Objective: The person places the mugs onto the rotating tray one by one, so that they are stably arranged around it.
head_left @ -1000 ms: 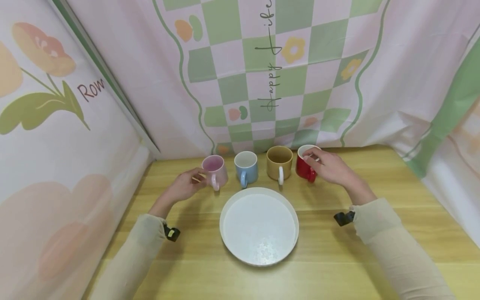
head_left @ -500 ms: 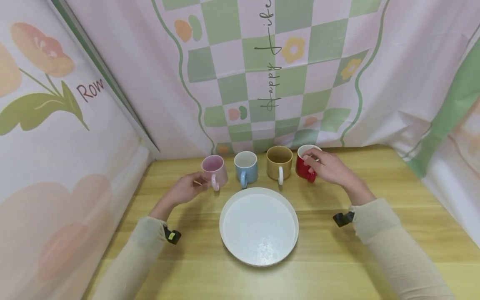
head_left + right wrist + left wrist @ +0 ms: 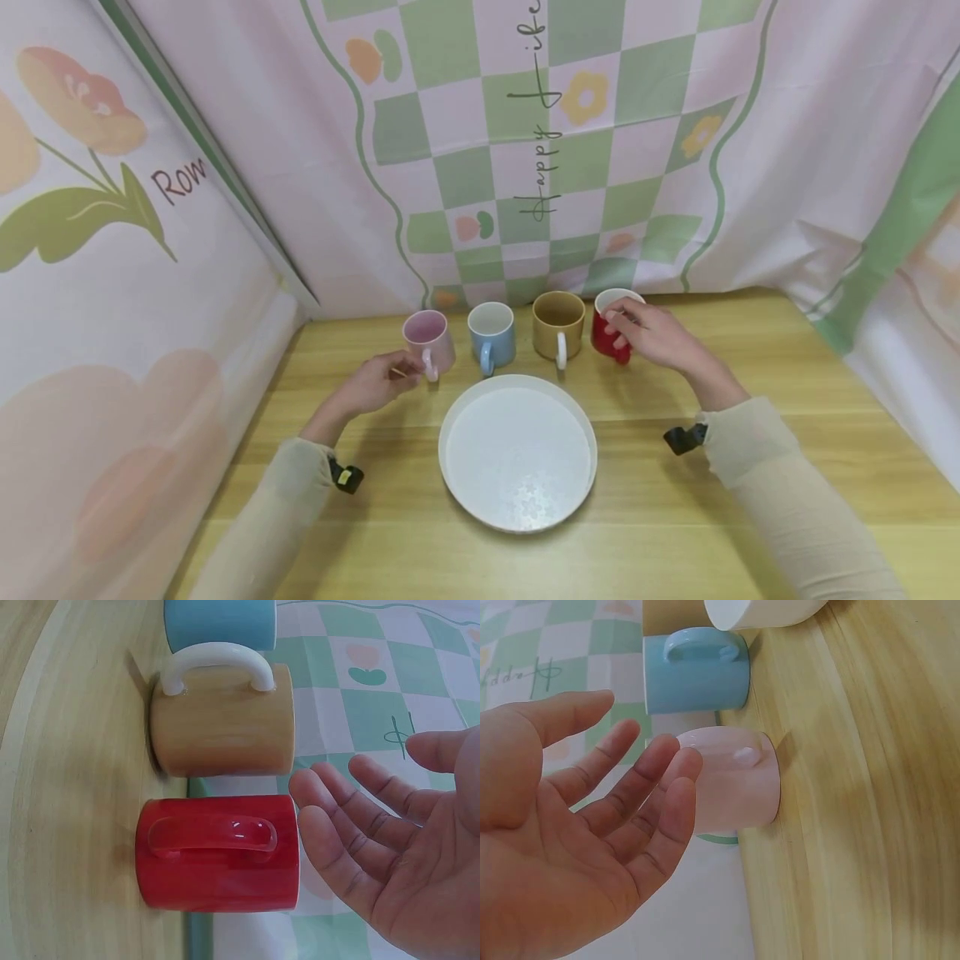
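Note:
Four mugs would be several: a pink mug (image 3: 435,342), a blue mug (image 3: 498,343), a mustard mug (image 3: 553,340) with a white handle, and a red mug (image 3: 604,336) stand upright in a row. My left hand (image 3: 381,381) is nearest the pink mug, its fingers loosely bent beside the handle. In the left wrist view nothing lies in that palm, and the fingertips overlap the pink mug's outline. My right hand (image 3: 662,335) hovers by the red mug and partly covers it in the head view. Its fingers are loosely spread near the rim in the right wrist view; whether they touch is unclear.
A round white tray (image 3: 517,450) with a raised rim lies on the wooden table (image 3: 405,558), in front of the mugs. Behind them hangs a checkered cloth (image 3: 517,179). A flower-printed cloth (image 3: 82,333) closes off the left side.
My left hand has shifted slightly right and toward me, lower beside the pink mug's handle. The right hand has barely moved, and the mugs and tray stay in place.

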Demonstrator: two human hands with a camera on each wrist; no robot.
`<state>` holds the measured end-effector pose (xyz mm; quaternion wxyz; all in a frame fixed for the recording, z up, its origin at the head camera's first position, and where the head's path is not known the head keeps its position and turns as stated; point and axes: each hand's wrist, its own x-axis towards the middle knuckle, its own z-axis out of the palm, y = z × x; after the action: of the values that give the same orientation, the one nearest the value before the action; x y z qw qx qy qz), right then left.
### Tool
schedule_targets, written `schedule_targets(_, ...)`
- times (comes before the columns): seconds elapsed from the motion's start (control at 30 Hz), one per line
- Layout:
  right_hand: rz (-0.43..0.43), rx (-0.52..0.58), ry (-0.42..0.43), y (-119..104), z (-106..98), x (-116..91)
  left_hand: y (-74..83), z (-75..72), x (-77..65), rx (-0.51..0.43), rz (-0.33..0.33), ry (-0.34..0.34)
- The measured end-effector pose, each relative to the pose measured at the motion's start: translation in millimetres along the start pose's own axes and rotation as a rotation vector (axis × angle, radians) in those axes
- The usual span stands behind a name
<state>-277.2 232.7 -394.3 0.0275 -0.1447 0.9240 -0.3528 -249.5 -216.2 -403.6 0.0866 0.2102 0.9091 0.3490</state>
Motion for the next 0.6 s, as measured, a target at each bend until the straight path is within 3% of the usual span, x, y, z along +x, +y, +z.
schedule_targets(0.47, 0.035, 0.088, -0.037, 0.1, 4.6, 2.2, -0.1, 5.6, 1.4, -0.027, -0.026, -0.039)
schedule_targets(0.6, 0.042, 0.117, -0.044, -0.8, 6.3, 2.0, -1.7, 6.7, 0.6, -0.037, -0.006, -0.043)
